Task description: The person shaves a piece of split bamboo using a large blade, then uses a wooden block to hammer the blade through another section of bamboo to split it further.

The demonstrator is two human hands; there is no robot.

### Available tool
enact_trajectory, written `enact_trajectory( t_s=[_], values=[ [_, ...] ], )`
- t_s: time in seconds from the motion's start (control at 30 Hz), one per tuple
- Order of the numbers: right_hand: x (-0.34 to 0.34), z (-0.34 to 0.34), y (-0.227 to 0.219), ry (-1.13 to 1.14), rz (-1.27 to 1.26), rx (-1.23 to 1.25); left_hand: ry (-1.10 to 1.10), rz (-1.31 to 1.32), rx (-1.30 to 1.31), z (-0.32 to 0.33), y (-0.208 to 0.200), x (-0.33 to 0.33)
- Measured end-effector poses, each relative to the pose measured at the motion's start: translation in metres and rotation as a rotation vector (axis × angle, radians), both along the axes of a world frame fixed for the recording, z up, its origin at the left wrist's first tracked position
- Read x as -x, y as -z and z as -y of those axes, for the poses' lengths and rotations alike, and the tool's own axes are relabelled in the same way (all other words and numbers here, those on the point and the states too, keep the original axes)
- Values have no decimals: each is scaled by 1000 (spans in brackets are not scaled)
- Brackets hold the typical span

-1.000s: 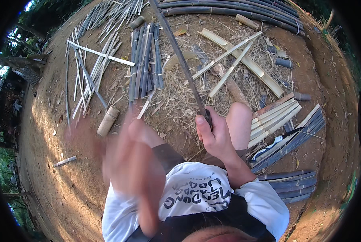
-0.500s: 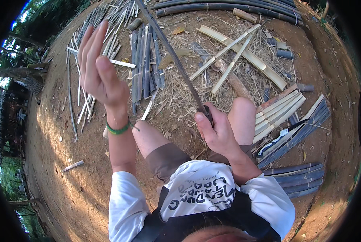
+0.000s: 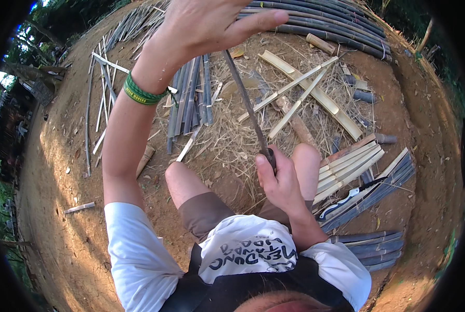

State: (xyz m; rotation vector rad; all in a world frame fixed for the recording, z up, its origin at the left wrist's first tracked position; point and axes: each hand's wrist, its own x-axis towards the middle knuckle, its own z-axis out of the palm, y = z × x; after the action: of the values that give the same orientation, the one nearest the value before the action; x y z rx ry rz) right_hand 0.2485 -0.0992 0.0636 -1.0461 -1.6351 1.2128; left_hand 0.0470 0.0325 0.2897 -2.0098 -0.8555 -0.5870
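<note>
My right hand (image 3: 283,179) is wrapped round the dark handle of a machete (image 3: 247,101), just above my right knee. Its long, narrow, dark blade slants up and to the left. High at the top of the view, my left hand (image 3: 204,26) is raised with the thumb stretched out to the right; the other fingers run partly out of the picture. It holds nothing visible and covers the upper end of the blade, so I cannot tell whether they touch. A green band (image 3: 141,92) circles the left wrist.
Split pale bamboo (image 3: 315,93) lies crossed on straw ahead. Dark bamboo strips (image 3: 188,96) lie left of it, with long poles (image 3: 321,21) behind. To my right are pale strips (image 3: 346,169), a saw with a light handle (image 3: 341,203) and more dark strips (image 3: 375,249).
My left hand has swung from the left to the right and up, across the blade's upper part. The right hand still grips the machete, nearly unmoved.
</note>
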Motion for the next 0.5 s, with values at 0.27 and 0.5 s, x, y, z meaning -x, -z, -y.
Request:
enact_trajectory(
  t_s=[0.27, 0.5],
  values=[
    [3, -8, -3, 24, 30, -77, 54, -12, 92, -18, 1, 4],
    [-5, -19, -13, -2, 31, 4, 225, -32, -288, -23, -35, -8]
  ],
)
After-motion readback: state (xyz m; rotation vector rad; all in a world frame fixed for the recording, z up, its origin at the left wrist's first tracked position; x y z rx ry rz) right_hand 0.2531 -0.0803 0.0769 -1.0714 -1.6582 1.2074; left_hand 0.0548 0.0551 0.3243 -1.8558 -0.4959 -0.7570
